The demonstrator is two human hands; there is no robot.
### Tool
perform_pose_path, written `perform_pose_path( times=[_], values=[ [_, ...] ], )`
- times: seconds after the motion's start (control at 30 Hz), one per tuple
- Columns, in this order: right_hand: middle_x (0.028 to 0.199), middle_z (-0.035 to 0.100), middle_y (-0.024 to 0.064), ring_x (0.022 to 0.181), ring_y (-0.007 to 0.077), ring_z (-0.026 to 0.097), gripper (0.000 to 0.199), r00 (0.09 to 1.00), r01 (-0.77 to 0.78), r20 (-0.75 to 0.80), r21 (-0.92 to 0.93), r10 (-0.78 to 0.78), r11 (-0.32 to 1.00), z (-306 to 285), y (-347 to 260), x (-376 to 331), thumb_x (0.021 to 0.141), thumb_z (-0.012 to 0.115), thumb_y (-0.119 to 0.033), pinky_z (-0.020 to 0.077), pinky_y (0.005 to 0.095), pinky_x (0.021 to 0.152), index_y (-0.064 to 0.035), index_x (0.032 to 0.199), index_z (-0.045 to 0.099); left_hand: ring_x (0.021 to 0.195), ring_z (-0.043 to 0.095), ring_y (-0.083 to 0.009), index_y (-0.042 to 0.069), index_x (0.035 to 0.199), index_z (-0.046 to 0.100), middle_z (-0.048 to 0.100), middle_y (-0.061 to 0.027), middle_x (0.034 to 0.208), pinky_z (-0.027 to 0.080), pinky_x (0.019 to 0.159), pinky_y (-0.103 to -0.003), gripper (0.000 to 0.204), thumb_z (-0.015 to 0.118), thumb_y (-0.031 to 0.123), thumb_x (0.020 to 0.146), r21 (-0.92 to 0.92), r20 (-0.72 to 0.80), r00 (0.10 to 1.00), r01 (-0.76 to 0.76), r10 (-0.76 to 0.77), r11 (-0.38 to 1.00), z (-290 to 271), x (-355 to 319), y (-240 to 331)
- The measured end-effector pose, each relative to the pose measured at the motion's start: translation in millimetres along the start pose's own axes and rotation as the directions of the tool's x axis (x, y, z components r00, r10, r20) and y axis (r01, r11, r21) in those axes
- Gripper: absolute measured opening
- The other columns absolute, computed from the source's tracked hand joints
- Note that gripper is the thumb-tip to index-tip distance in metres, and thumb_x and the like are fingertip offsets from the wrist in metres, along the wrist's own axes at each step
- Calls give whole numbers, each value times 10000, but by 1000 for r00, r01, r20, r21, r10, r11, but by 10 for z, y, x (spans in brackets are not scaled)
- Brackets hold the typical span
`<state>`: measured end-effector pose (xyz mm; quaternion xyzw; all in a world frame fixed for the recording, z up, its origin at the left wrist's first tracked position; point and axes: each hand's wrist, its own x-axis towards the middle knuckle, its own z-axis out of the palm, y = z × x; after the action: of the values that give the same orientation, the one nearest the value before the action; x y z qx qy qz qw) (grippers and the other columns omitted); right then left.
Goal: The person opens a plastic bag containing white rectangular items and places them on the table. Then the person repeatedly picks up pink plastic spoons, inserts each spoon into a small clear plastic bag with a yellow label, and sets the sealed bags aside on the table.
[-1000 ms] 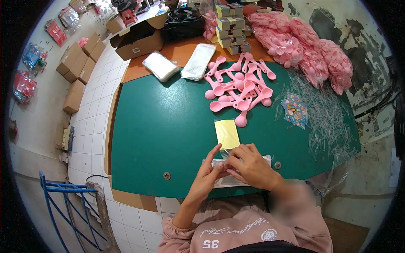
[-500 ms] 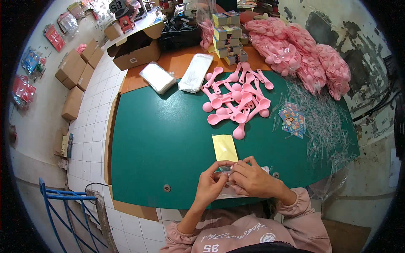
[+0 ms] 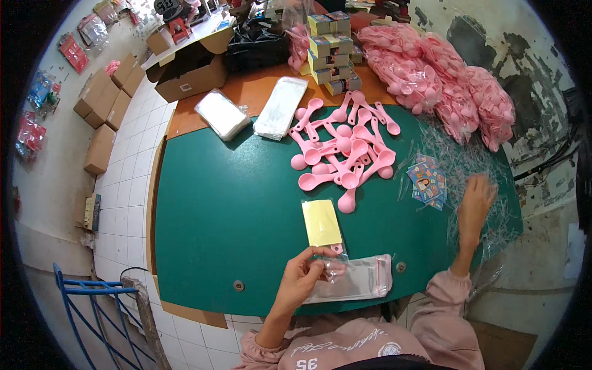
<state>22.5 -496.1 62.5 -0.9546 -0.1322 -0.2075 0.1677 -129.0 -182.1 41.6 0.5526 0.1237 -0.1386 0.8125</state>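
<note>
Near the front edge of the green table (image 3: 203,209), a little right of its middle, a small clear bag (image 3: 334,269) is pinched between the thumb and fingers of the left hand (image 3: 303,271). A yellow card (image 3: 322,223) lies just beyond these fingers, inside clear plastic, and the holed end of a pink handle (image 3: 336,248) shows beneath the card's near edge. Partly under the left hand, along the table's front edge, lies a stack of clear bags (image 3: 364,280) with a red line near its right end. The right hand (image 3: 475,200) is well apart from the left, over a loose heap of clear strips (image 3: 459,169) by the table's right edge; its fingers are blurred, so I cannot tell whether they are spread or pinching a strip. Just left of that heap, small blue printed cards (image 3: 427,183) overlap one another. Farther in from the front edge, a jumble of pink spoons (image 3: 348,148) covers the table's middle. Toward the far edge, partly on the orange part, are two white packs (image 3: 280,109), with banded card stacks (image 3: 331,52) behind the spoons. Bulging clear sacks of pink spoons (image 3: 441,80) fill the far right corner.
</note>
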Motion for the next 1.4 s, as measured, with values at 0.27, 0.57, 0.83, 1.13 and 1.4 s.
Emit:
perform_pose_path(
  times=[0.27, 0.57, 0.83, 1.13, 1.4],
  values=[
    [955, 454, 109, 801, 269, 535, 240, 820, 51, 368, 716, -439, 696, 377, -1403, -465, 708, 672, -60, 470, 359, 667, -45, 922, 563, 801, 649, -233, -27, 1086, 467, 626, -220, 921, 508, 636, -272, 233, 333, 52, 912, -160, 29, 997, 70, -66, 985, -36, -70, -41],
    [939, 444, 96, 864, 215, 507, 189, 758, -109, 431, 823, -489, 557, 409, -1286, -410, 721, 679, -71, 460, 312, 718, -22, 867, 570, 741, 618, -161, 17, 886, 590, 574, -70, 839, 526, 596, -246, 147, 646, 0, 751, 783, -48, 924, -202, 379, 589, -8, -115, -18],
    [851, 567, 60, 792, 120, 588, 185, 549, -768, 785, 610, -286, 198, 600, -1324, -528, 844, 607, -147, 510, 253, 671, 23, 860, 537, 722, 598, -115, -23, 841, 584, 568, -80, 839, 535, 591, -234, 92, 637, 15, 776, 660, -113, 905, -239, 409, 712, -25, -20, -85],
    [730, 561, 35, 679, 77, 588, 131, 743, -597, 669, 670, -11, 441, 542, -1497, -495, 813, 613, -27, 508, 216, 562, 8, 820, 488, 676, 572, -98, -39, 834, 548, 564, -50, 781, 507, 520, -226, 70, 588, 16, 817, 503, -336, 871, -156, 359, 850, 92, 51, -127],
    [764, 609, 72, 687, 111, 610, 137, 754, -586, 656, 690, -25, 425, 563, -1532, -552, 808, 619, -71, 530, 254, 569, 26, 891, 568, 675, 523, -81, -18, 926, 556, 558, -47, 849, 462, 473, -202, 89, 531, 9, 845, 518, -244, 911, -167, 333, 839, -7, 25, -204]
  ],
)
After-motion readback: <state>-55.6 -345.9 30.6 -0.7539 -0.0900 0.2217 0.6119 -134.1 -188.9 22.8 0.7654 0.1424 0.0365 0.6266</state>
